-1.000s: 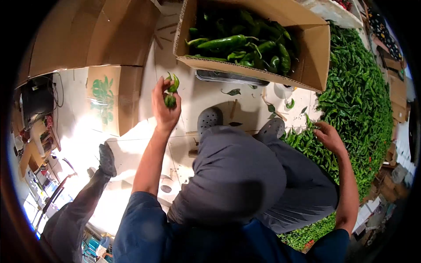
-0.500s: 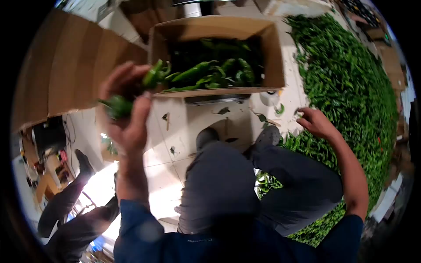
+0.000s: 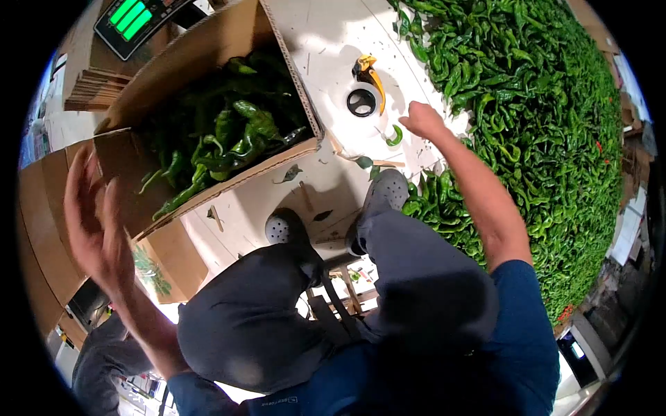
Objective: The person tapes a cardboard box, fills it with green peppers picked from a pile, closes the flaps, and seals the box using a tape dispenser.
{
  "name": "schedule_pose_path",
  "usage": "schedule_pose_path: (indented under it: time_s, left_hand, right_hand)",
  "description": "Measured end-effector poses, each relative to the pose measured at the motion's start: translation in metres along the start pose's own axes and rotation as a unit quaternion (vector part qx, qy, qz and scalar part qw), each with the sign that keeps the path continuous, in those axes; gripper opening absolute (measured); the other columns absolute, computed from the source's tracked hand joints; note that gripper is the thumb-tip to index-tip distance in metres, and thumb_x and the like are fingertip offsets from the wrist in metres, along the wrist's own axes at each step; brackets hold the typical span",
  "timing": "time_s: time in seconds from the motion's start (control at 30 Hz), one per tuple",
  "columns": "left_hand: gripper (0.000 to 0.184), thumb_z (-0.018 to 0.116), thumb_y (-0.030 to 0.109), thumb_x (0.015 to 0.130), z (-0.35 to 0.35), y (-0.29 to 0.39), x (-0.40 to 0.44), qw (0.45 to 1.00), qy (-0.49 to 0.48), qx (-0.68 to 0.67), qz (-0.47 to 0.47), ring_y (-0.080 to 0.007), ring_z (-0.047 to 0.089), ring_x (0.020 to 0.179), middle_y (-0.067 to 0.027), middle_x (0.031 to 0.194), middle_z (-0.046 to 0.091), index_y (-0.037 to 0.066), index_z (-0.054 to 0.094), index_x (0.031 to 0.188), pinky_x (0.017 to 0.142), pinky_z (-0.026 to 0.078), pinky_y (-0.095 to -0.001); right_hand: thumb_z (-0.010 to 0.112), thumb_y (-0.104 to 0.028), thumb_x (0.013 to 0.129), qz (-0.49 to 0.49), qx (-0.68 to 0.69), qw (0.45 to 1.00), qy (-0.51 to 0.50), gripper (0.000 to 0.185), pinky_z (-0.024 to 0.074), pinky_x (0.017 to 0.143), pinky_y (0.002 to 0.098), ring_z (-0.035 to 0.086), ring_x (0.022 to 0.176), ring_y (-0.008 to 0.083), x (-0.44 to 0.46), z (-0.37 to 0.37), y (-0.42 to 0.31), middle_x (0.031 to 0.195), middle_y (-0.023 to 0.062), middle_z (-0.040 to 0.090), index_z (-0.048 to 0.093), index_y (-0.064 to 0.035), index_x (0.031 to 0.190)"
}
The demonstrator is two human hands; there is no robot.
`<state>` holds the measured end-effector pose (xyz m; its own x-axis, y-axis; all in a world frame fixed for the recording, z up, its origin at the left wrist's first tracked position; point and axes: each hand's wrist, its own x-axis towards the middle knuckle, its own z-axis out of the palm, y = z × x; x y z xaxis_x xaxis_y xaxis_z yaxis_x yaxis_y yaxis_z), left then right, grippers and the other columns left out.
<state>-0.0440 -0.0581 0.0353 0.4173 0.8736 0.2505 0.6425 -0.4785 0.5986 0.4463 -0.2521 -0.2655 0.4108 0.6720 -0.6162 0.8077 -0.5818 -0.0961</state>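
My left hand [image 3: 97, 222] is beside the left end of an open cardboard box [image 3: 239, 182], its fingers apart and nothing in it. Green peppers [image 3: 236, 132] lie inside the box. My right hand [image 3: 424, 120] is over the pale floor at the left edge of a large pile of green peppers [image 3: 534, 132]; its fingers are bent inward, and whatever they may hold is too small to make out. A single curved green pepper [image 3: 395, 136] lies on the floor just left of that hand.
A tape dispenser with a yellow handle [image 3: 374, 82] sits right of the box. A scale display with green lights [image 3: 130, 18] is at the top left. Leaves and stem bits lie near my grey shoes [image 3: 285, 227]. Another person's leg [image 3: 104, 353] shows at the lower left.
The view has turned, so the box appears farther left. My left hand has let go of its green peppers. My right hand is now nearer the single curved pepper.
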Motion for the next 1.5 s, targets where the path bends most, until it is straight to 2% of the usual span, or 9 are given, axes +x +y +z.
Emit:
schedule_pose_path:
  time_s: [0.07,0.13,0.27,0.33,0.6,0.73,0.97,1.2,1.5]
  left_hand:
    - [0.048,0.053,0.006,0.103,-0.022,0.015,-0.015,0.999,-0.022,-0.043,0.021,-0.0291,0.051,0.137,-0.0216,0.148,0.051,-0.002,0.042,0.15,0.114,0.044,-0.0404]
    - [0.049,0.044,0.008,0.106,-0.044,0.05,-0.032,0.997,-0.072,0.035,0.003,-0.0328,0.051,0.137,-0.0264,0.147,0.051,-0.004,0.035,0.152,0.114,0.043,-0.0392]
    - [0.05,0.032,0.01,0.107,-0.079,0.073,-0.088,0.993,-0.074,-0.045,0.08,-0.0402,0.05,0.136,-0.0326,0.142,0.051,-0.016,0.023,0.149,0.117,0.04,-0.0493]
    - [0.036,0.059,0.003,0.092,-0.033,0.123,-0.07,0.97,-0.022,-0.222,0.098,-0.0392,0.069,0.097,-0.0298,0.112,0.067,-0.01,0.058,0.126,0.085,0.055,-0.0478]
    - [0.036,0.064,0.005,0.093,-0.011,0.156,-0.048,0.918,-0.37,0.051,0.13,-0.043,0.069,0.099,-0.0284,0.114,0.068,-0.009,0.061,0.126,0.089,0.055,-0.0466]
    - [0.035,0.069,0.001,0.089,-0.001,0.155,-0.052,0.94,-0.322,0.093,0.067,-0.0399,0.069,0.102,-0.0237,0.113,0.071,-0.004,0.065,0.123,0.092,0.054,-0.0429]
    - [0.034,0.07,0.004,0.09,0.003,0.154,-0.047,0.923,-0.368,0.091,0.069,-0.0399,0.07,0.097,-0.0229,0.111,0.071,-0.005,0.065,0.123,0.09,0.054,-0.0414]
    - [0.036,0.072,0.004,0.088,0.014,0.157,-0.042,0.922,-0.368,0.057,0.106,-0.0408,0.069,0.099,-0.024,0.112,0.07,-0.004,0.066,0.123,0.09,0.055,-0.043]
    - [0.041,0.073,0.0,0.086,0.019,0.172,-0.033,0.912,-0.395,0.058,0.096,-0.0402,0.068,0.101,-0.0237,0.114,0.069,-0.004,0.065,0.126,0.088,0.055,-0.0439]
  right_hand:
    - [0.07,-0.028,0.084,0.126,0.159,0.972,-0.117,0.037,0.0571,0.085,0.0481,0.07,0.1,0.0402,-0.012,0.005,-0.023,0.103,0.0258,0.072,0.068,0.0036,0.103]
    - [0.068,-0.024,0.084,0.11,0.14,0.983,0.042,0.038,0.0561,0.087,0.0481,0.069,0.102,0.0405,0.001,0.078,-0.01,0.106,0.0264,0.071,0.064,0.0063,0.107]
    - [0.065,-0.02,0.08,0.113,0.288,0.947,0.088,0.032,0.0523,0.093,0.0475,0.068,0.099,0.0404,-0.042,0.091,-0.009,0.103,0.025,0.071,0.07,0.0011,0.104]
    - [0.064,-0.02,0.084,0.051,0.205,0.973,0.098,0.032,0.0529,0.092,0.0485,0.068,0.099,0.0392,-0.072,0.096,-0.003,0.107,0.0242,0.069,0.069,-0.0022,0.11]
    - [0.066,-0.014,0.084,0.096,0.078,0.964,0.235,0.021,0.0573,0.072,0.0503,0.068,0.081,0.0412,-0.071,0.091,0.12,0.108,0.0207,0.061,0.064,-0.0056,0.102]
    - [0.068,-0.017,0.083,0.071,0.042,0.992,0.1,0.028,0.0562,0.085,0.0498,0.067,0.095,0.0426,-0.043,0.065,0.132,0.111,0.0212,0.06,0.065,-0.006,0.109]
    - [0.071,-0.031,0.08,0.087,0.158,0.977,0.111,0.04,0.0556,0.086,0.0433,0.071,0.092,0.0329,-0.049,-0.003,0.215,0.102,0.017,0.074,0.07,-0.0083,0.114]
    - [0.073,-0.063,0.081,0.063,-0.148,0.982,0.099,0.07,0.0555,0.08,0.0442,0.069,0.086,0.0307,-0.091,0.025,0.198,0.088,0.0137,0.072,0.064,-0.0057,0.12]
    - [0.067,-0.056,0.089,-0.041,-0.156,0.979,0.121,0.071,0.0455,0.1,0.051,0.044,0.134,0.0352,-0.08,0.055,0.176,0.144,0.0173,0.047,0.05,-0.0077,0.138]
